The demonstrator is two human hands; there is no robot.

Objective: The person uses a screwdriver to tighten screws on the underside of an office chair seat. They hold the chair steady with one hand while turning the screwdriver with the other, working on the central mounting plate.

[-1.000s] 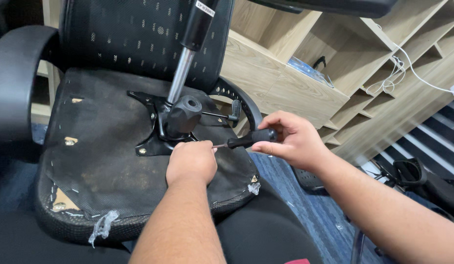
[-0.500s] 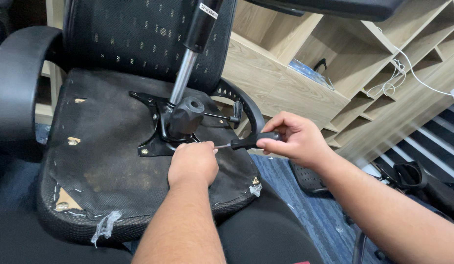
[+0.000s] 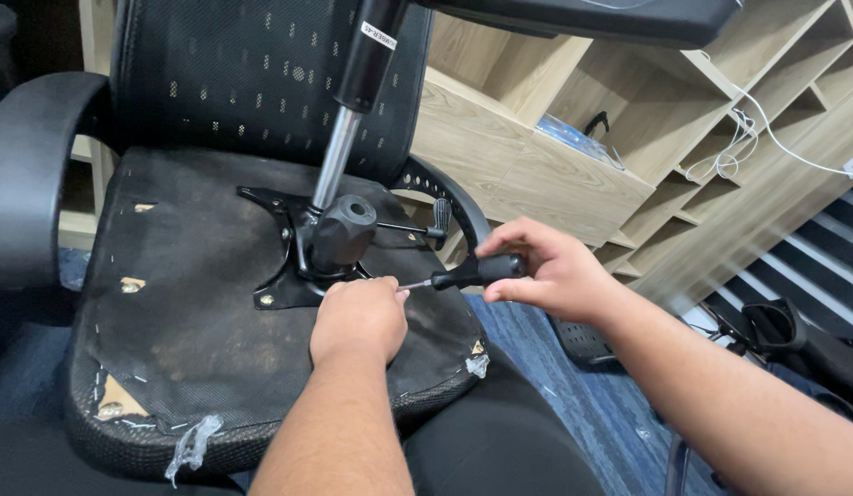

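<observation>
Screwdriver [image 3: 463, 273] is gripped by its black handle in the right hand [image 3: 546, 276], fingers wrapped shut round it; the shaft runs left toward the black mounting plate [image 3: 289, 276] on the underside of the upturned chair seat [image 3: 188, 321]. The tip is hidden by the left hand [image 3: 360, 317], which is closed in a loose fist over the near edge of the plate; whether anything is pinched in it cannot be told. Judged best done with the shaft kept in line with the screw, pressure held along the axis, the tip steadied by the left fingers so it is not cammed out. The gas cylinder [image 3: 339, 147] rises from the plate's hub, close to the work, so handle swing is limited. The seat's fabric is worn and torn, staples showing at the near edge. Wooden shelving [image 3: 573, 174] is seen far right, blue carpet [image 3: 573, 404] below, a white cable [image 3: 766, 129] trailing over the shelves.
</observation>
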